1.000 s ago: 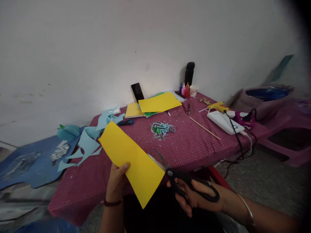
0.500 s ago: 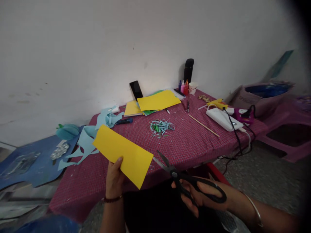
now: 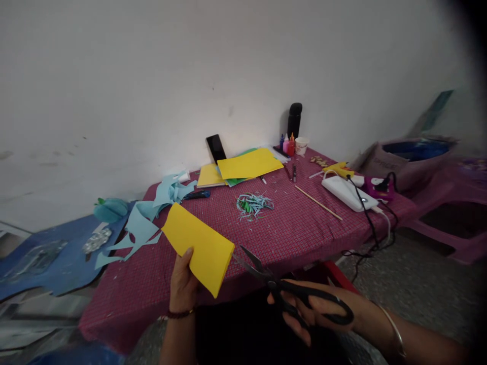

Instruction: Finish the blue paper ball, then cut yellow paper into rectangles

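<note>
My left hand (image 3: 184, 279) grips a rectangular sheet of yellow paper (image 3: 201, 243) by its lower edge, thumb on the face toward me. In my right hand (image 3: 300, 312) is a pair of black-handled scissors (image 3: 271, 283), fingers through the handles and blades parted. The blade tips point up and left, close to the paper's right edge; I cannot tell whether they touch it. Beyond the hands, a small heap of shredded light-blue and green paper strips (image 3: 253, 205) lies on the checked tablecloth (image 3: 213, 215).
Light-blue paper offcuts (image 3: 142, 223) hang over the table's left side. More yellow paper (image 3: 249, 165), a phone (image 3: 216, 148), paint bottles (image 3: 290, 147), a paper cup (image 3: 301, 146) and a black flask (image 3: 294, 120) stand behind. A wooden stick (image 3: 318, 202) and a corded white power bank (image 3: 348, 193) are right.
The yellow paper has shifted slightly right and down, its right end now bent. The scissors have moved slightly left and down. The camera view has tilted up a little.
</note>
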Motion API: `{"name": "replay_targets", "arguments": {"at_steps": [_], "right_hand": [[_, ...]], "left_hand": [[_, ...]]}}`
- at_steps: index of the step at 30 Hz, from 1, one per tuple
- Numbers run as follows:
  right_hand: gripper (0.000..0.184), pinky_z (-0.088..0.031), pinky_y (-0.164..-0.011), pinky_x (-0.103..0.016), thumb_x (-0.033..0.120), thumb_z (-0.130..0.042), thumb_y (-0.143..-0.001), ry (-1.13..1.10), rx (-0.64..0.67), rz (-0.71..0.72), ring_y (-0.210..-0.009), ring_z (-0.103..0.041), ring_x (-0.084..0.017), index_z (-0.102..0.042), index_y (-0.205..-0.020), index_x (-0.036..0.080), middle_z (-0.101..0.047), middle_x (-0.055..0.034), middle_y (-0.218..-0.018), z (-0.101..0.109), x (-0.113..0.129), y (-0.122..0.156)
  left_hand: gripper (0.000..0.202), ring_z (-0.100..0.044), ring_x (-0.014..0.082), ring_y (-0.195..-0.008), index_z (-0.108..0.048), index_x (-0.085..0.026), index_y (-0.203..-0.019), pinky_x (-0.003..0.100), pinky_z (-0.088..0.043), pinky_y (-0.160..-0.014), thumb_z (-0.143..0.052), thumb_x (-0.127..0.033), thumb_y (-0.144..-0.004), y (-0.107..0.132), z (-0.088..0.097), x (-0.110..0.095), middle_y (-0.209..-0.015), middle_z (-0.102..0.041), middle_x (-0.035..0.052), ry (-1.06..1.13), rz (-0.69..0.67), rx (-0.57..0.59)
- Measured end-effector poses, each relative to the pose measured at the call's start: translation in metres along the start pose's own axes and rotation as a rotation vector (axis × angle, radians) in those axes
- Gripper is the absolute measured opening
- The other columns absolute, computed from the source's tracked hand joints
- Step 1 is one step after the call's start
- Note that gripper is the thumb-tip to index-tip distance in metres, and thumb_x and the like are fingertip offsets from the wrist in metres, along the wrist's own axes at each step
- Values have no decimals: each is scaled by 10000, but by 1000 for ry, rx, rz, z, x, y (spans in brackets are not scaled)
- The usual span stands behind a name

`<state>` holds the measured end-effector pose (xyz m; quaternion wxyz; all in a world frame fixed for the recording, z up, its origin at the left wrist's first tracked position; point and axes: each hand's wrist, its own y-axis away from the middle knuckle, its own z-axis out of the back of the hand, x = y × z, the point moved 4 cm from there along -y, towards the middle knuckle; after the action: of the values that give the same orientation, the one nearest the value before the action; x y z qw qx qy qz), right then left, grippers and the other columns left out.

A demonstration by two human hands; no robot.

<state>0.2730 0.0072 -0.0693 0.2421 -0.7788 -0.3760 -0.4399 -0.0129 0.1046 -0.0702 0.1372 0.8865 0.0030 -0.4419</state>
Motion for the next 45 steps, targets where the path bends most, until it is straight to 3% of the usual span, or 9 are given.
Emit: {"name": "replay_targets", "arguments": {"at_steps": [6,9,15,22,26,31,36,40,45], "right_hand": [[704,-407,-528,-219,666,-523,-820,21,1,31,-597,-517,-105,-527,-1288,139,-539,-27,-786,-2,7,0],[727,-400,-511,-212,677,-549,-797,-9,-3,29,-576,-517,-104,-537,-1281,134,-553,-25,-759,-3,8,-3],[702,-455,-588,-229,652,-580,-794,-220,31,-22,-603,-559,-104,-548,-1273,140,-577,-35,-794,-3,0,-6],[725,-466,-653,-246,689,-594,-751,-342,59,-68,-674,-592,-129,-545,-1224,142,-587,-51,-851,-7,-13,-10],[674,-464,-686,-259,706,-597,-735,-341,23,-23,-697,-584,-133,-562,-1147,174,-577,-38,-855,-13,-16,-16],[708,-447,-670,-267,755,-553,-726,-264,-61,64,-676,-559,-130,-559,-1094,150,-563,-35,-820,-14,-16,-24],[595,-374,-494,-203,728,-505,-790,-117,-168,167,-530,-457,-76,-540,-903,145,-499,7,-685,-20,-3,-25],[495,-311,-373,-157,637,-541,-838,-138,-204,137,-404,-351,-31,-505,-971,161,-476,42,-649,-22,-3,-24],[612,-424,-528,-200,735,-475,-806,-200,-105,107,-535,-490,-70,-571,-902,138,-530,-15,-718,-25,-8,-28]], "left_hand": [[407,-720,208,-725,-674,-248,-972,307,-601,-707,-822,-263,-593,-3,2,1,-836,-757,3,43,-17,-55],[424,-717,210,-731,-673,-249,-1005,321,-598,-726,-816,-279,-607,-3,1,1,-851,-756,8,30,-2,-44],[525,-709,183,-728,-655,-265,-1101,291,-593,-702,-821,-243,-604,0,1,0,-910,-751,-18,-31,-116,-16],[472,-707,230,-768,-707,-205,-961,326,-588,-723,-872,-232,-520,9,-6,8,-868,-754,41,-176,-102,124],[443,-709,239,-798,-718,-198,-917,339,-585,-742,-878,-211,-504,10,-14,16,-873,-755,51,-199,-78,198],[465,-709,246,-824,-720,-195,-944,355,-576,-778,-881,-237,-509,9,-18,24,-913,-754,66,-214,-82,201],[430,-708,241,-808,-728,-195,-923,350,-580,-759,-876,-236,-521,11,-19,24,-909,-756,65,-185,-91,199],[433,-708,240,-823,-728,-207,-951,351,-581,-763,-865,-223,-542,10,-19,22,-930,-757,59,-161,-93,219],[447,-715,242,-787,-740,-198,-919,342,-591,-728,-884,-211,-496,8,-23,21,-902,-762,70,-149,-125,264]]}}
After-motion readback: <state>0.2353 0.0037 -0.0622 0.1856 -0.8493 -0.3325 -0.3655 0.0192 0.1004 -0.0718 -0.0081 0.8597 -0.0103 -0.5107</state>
